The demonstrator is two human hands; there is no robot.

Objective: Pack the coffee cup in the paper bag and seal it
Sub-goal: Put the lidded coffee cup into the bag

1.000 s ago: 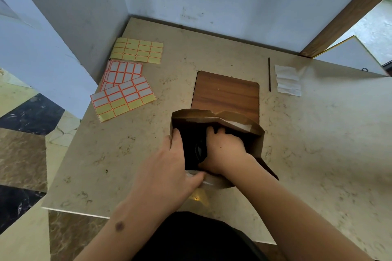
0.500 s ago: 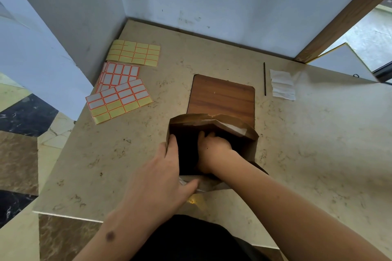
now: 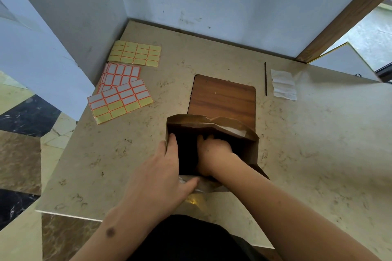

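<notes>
Inside, the brown paper bag looked dark, its rim creased; the left hand pinched its near edge, the right hand reached in, grip hidden

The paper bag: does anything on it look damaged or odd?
Yes. The paper bag's far rim is crumpled and looks torn near its middle, where the edge is jagged. A white patch shows inside the right corner.

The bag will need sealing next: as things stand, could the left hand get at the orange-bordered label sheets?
Probably yes. The left hand only holds the brown paper bag's near rim, and the orange-bordered label sheets lie flat on bare tabletop to its left, nothing between. It would have to release the rim first.
</notes>
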